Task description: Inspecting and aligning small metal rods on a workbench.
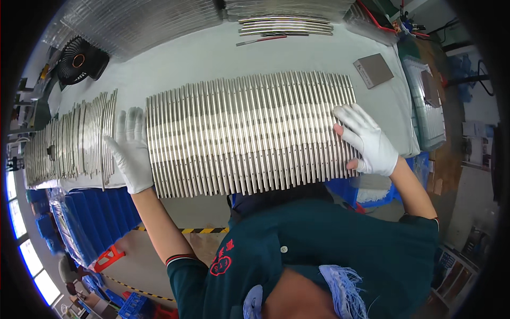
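A wide row of shiny metal rods lies side by side across the white-covered table, each rod pointing away from me. Small dark holes show along them. In a white glove, my left hand lies stretched out flat along the row's left edge, its thumb apart. My right hand, gloved too with two bare fingertips showing, rests with spread fingers on the rods at the right end. Neither hand grips anything. Left of my left hand is a second, less even group of thin metal rods.
A black fan stands at the far left. Several loose rods and a thin red-handled tool lie at the back. A grey box sits at the back right, near clear plastic trays. Blue bins stand below the table's left front.
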Available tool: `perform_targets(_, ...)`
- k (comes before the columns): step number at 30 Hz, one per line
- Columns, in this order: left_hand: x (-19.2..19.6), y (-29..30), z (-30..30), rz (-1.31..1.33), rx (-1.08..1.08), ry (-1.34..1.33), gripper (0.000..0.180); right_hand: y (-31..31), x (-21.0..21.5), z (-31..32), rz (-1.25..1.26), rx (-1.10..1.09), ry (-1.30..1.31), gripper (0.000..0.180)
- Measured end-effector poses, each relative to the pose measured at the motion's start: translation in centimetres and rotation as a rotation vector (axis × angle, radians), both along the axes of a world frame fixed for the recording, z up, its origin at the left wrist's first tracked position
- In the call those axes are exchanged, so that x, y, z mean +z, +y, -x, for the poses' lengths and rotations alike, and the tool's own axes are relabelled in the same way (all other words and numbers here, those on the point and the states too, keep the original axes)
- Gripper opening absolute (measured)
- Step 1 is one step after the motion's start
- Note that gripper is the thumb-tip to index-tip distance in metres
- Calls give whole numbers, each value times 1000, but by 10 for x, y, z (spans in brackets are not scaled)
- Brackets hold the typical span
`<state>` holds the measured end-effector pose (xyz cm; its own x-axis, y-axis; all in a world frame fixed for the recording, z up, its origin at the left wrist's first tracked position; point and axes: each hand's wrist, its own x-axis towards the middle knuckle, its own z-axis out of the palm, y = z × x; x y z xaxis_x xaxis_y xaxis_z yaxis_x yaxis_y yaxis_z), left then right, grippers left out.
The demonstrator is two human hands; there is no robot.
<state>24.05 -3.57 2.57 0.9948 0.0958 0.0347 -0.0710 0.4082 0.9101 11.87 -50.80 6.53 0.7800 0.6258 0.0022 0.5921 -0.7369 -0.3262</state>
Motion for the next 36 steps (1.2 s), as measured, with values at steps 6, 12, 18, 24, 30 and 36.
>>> perform_targets(6, -2, 0, -1, -77, 0, -4, 89, 0, 2, -7, 53, 72, 14, 81)
perform_targets(12, 0, -5, -1, -163, 29, 21, 92, 13, 3, -18, 54, 147, 72, 77)
perform_targets(18, -2, -3, -1, -133, 29, 31, 87, 34, 5, -34, -34, 274, 172, 74)
perform_targets(24, -1, -3, 0, -145, 41, 24, 87, 59, -5, -47, -110, 406, 145, 73)
perform_targets(30, 1, -4, 2, -88, 6, 25, 85, 82, -10, -59, -181, 475, 120, 74)
perform_targets(36, 2, -8, 2, -145, 5, 17, 79, 123, -9, -79, -156, 525, 112, 75)
